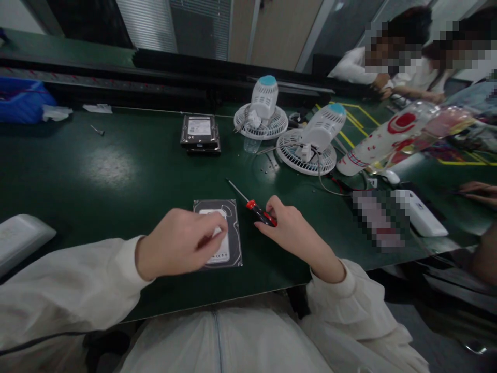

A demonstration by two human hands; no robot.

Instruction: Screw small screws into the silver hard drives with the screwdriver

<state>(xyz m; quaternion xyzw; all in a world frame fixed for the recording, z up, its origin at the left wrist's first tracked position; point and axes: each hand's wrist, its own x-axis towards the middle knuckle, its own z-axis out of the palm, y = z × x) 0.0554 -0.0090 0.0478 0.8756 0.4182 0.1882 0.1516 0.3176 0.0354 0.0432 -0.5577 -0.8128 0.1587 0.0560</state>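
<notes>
A hard drive (234, 239) with a white label lies flat on the green table in front of me. Over its left part is my left hand (185, 239), thumb and forefinger pinched together; whatever may be between them is too small or hidden to make out. To the right of the drive, my right hand (288, 224) has its thumb and fingers around the handle end of a red and black screwdriver (254, 207). The screwdriver's thin shaft points away to the upper left, with its tip beyond the drive's far edge.
Farther back sit stacked hard drives (199, 130). Two white fan-like devices (266, 101) (324, 127) stand behind small loose screws (267, 170). Right are a patterned bottle (382, 137) and white box (421, 213); left, a blue bin (25, 101) and white object (23, 238). People sit at upper right.
</notes>
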